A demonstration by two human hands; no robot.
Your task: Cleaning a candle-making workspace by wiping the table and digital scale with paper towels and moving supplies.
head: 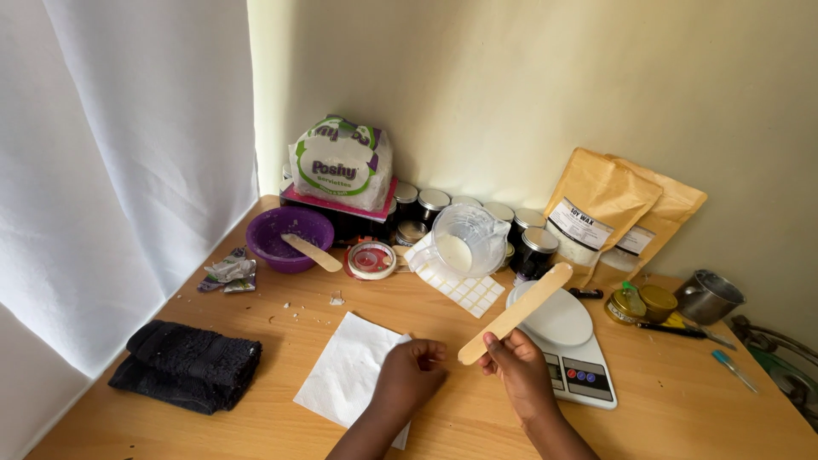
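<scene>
A flat wooden stick [516,313] slants up over the scale [564,345], its lower end gripped by the right hand [515,366]. The left hand [413,368], fingers curled shut, pinches the edge of a white napkin [348,376] lying on the table [682,400]. A measuring jug [467,239] stands behind; a black towel [187,365] lies left.

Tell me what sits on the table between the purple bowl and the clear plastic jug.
In the head view, a roll of tape lies flat between the purple bowl and the clear plastic jug, just in front of a small jar.
</scene>
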